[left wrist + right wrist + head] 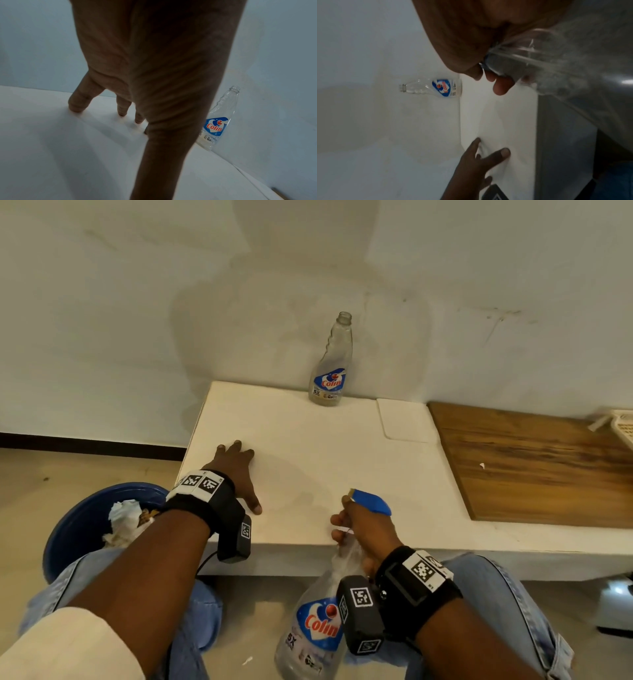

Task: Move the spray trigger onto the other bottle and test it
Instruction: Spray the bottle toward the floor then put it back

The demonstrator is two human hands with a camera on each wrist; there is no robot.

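Note:
My right hand [356,525] grips the neck of a clear Colin bottle [315,628] that carries the blue spray trigger [371,501]. The bottle hangs below the front edge of the white table [325,460], tilted toward my lap. In the right wrist view my fingers [501,85] curl around the bottle's neck [556,67]. A second clear Colin bottle [330,364] stands uncapped at the table's back edge against the wall, also seen in the left wrist view [217,121] and the right wrist view [433,88]. My left hand [236,470] rests flat on the table, fingers [78,100] spread, holding nothing.
A blue bin [92,522] with crumpled paper stands on the floor at my left knee. A wooden board [534,463] lies on the table's right part, with a pale basket [621,426] at the far right. A white wall rises behind the table.

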